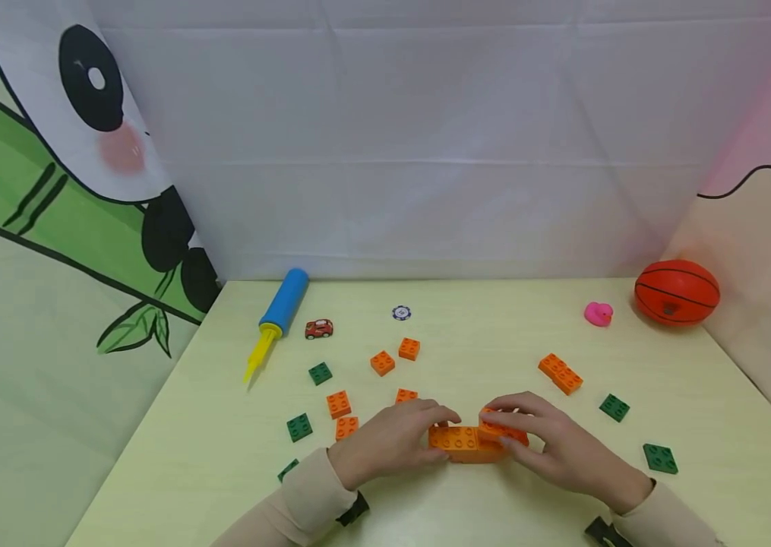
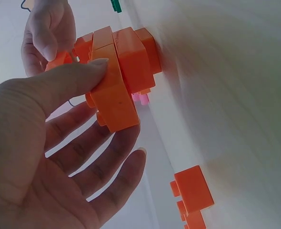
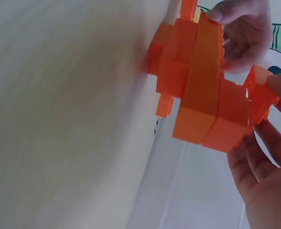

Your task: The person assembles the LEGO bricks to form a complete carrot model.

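Observation:
Several orange toy building bricks form a stepped stack (image 1: 455, 438) on the table, wider at the top than at its base. My left hand (image 1: 395, 441) grips the stack's left end, thumb on the near side and fingers on the far side. A separate small orange brick (image 3: 259, 93) is pinched between my right thumb and fingers. My right hand (image 1: 552, 444) keeps that brick tilted beside the raised right part of the stack (image 3: 227, 112). Its fingers partly hide the brick in the head view.
Loose orange bricks (image 1: 382, 363) and green bricks (image 1: 299, 427) lie to the left. On the right are an orange brick piece (image 1: 560, 374) and green bricks (image 1: 614, 408). Farther back sit a blue-yellow pump (image 1: 284, 300), toy car (image 1: 319, 328), chip (image 1: 401, 312), pink duck (image 1: 598, 314) and ball (image 1: 677, 292).

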A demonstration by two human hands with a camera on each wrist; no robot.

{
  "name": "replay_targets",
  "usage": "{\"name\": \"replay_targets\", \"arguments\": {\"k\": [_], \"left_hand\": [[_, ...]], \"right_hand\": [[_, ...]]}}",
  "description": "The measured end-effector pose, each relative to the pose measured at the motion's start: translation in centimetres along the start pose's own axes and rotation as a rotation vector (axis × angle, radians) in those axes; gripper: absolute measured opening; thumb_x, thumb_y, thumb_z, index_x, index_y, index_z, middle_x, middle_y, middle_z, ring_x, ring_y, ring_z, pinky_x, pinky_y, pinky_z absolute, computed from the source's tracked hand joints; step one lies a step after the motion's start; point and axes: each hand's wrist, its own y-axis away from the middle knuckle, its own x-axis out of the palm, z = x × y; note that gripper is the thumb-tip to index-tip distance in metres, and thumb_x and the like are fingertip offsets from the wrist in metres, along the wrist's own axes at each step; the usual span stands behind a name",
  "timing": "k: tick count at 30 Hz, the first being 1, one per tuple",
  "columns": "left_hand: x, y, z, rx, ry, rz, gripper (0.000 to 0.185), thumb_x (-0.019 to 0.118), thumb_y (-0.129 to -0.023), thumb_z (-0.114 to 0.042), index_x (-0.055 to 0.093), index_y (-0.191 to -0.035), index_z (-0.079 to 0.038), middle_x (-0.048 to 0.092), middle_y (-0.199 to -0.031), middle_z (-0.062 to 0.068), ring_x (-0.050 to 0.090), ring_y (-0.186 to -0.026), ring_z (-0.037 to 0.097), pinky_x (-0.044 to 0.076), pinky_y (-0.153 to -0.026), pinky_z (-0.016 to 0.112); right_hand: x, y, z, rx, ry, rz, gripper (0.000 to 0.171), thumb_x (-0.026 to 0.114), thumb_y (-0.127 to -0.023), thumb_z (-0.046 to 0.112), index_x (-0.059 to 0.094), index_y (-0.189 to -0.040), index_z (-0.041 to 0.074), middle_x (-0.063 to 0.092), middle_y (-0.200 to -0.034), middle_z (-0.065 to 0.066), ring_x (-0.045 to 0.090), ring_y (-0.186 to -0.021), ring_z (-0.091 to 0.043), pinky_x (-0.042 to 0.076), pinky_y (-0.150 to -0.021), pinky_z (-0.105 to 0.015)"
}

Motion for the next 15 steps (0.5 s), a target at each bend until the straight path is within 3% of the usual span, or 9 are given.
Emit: {"name": "replay_targets", "arguments": {"k": [3,15], "left_hand": [[0.0,0.0,-0.1,-0.006,-0.004,0.001,0.044,0.076,-0.089,-0.032,0.063,-0.13,-0.022,0.065,-0.119,-0.011,0.058,-0.1,0.003,0.051,-0.091,0.024],[0.1,0.0,0.0,0.004,-0.017,-0.004,0.043,0.075,-0.09,-0.032,0.063,-0.13,-0.022,0.065,-0.12,-0.01,0.059,-0.103,0.004,0.051,-0.093,0.025]], "right_hand": [[0.4,-0.1,0.0,0.026,-0.004,0.035,0.044,0.073,-0.09,0.008,0.067,-0.129,0.025,0.059,-0.127,0.006,0.054,-0.108,-0.009,0.054,-0.077,-0.022],[1.2,0.0,-0.7,0.083,0.004,0.103,0.039,0.074,-0.089,0.012,0.069,-0.123,0.03,0.058,-0.125,0.014,0.055,-0.11,-0.007,0.055,-0.088,-0.027]]}}
